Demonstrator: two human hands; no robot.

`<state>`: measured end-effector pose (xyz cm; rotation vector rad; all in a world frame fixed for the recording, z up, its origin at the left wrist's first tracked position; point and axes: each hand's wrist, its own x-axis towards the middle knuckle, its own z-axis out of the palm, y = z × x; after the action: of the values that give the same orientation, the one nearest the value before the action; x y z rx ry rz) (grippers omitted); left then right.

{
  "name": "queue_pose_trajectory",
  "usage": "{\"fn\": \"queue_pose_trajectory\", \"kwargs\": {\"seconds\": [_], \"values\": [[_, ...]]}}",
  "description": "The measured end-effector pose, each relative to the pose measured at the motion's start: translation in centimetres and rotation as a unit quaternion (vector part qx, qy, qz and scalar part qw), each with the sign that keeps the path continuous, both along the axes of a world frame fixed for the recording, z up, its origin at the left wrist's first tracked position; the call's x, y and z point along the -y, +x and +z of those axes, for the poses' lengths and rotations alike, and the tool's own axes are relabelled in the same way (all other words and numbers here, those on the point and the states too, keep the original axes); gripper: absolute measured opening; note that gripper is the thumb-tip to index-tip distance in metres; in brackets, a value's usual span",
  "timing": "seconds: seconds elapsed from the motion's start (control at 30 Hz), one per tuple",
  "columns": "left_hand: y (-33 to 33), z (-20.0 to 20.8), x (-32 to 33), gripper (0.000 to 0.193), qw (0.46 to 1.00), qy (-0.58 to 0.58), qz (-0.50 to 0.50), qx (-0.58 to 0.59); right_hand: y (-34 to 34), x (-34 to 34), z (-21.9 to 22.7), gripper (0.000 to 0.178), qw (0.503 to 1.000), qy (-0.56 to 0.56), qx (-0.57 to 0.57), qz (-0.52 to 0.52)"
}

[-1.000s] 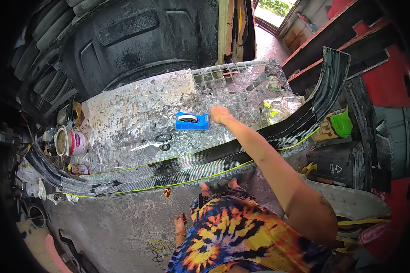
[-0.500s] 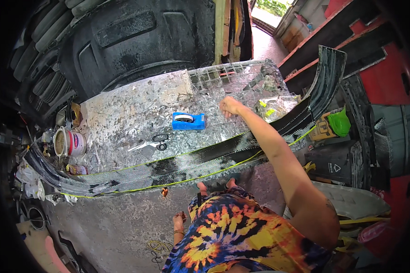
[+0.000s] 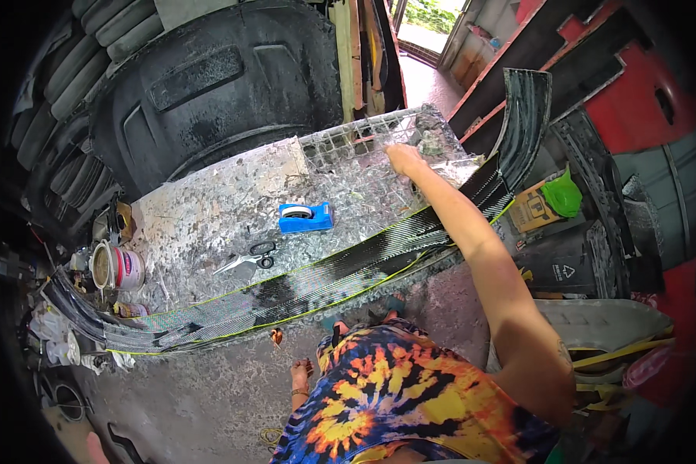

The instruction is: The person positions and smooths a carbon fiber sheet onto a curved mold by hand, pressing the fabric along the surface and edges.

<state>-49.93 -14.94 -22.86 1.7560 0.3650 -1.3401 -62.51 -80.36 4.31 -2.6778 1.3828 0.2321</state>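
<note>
My right hand (image 3: 404, 158) reaches over the far right part of the worktable, its fingers drawn together close to the table top and some clear plastic (image 3: 452, 168). Whatever they hold, if anything, is hidden. My left hand (image 3: 301, 373) hangs low beside my body, small and dark, apart from the table; its fingers are too unclear to read. Along the table's near edge lies a long curved strip of black woven carbon-fibre cloth (image 3: 317, 284), edged in yellow. Behind it are a blue tape dispenser (image 3: 305, 222) with a white roll and black-handled scissors (image 3: 247, 259).
A white and pink tub (image 3: 129, 268) stands at the table's left end. A wire grid (image 3: 332, 152) lies at the back. A dark curved mould end (image 3: 527, 124) rises at the right, above a cardboard box (image 3: 532, 212) with a green bag (image 3: 562, 195). A large black panel (image 3: 224, 85) leans behind.
My right hand has moved farther over the table, toward the clear plastic and the grid. The view has shifted, so the table sits farther left. My left hand still hangs down.
</note>
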Motion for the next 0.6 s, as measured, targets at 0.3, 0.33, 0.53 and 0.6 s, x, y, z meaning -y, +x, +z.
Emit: {"fn": "queue_pose_trajectory", "kwargs": {"seconds": [0.3, 0.33, 0.53, 0.6], "values": [[0.2, -0.1, -0.7, 0.014, 0.993, -0.011, -0.121, -0.008, -0.1, -9.3, 2.8, 0.024, 0.792, 0.288, 0.524, 0.121], [-0.1, -0.5, -1.9, 0.015, 0.992, 0.002, -0.127, -0.016, 0.4, -14.6, 8.3, 0.031, 0.786, 0.452, 0.413, 0.079], [-0.2, 0.2, 5.0, 0.022, 0.955, 0.018, -0.293, -0.037, -5.8, -25.7, 8.6, 0.038, 0.802, 0.514, 0.207, 0.223], [-0.4, 0.6, 7.9, 0.024, 0.939, 0.014, -0.341, -0.027, -9.0, -26.6, 6.1, 0.035, 0.806, 0.49, 0.245, 0.223]]}}
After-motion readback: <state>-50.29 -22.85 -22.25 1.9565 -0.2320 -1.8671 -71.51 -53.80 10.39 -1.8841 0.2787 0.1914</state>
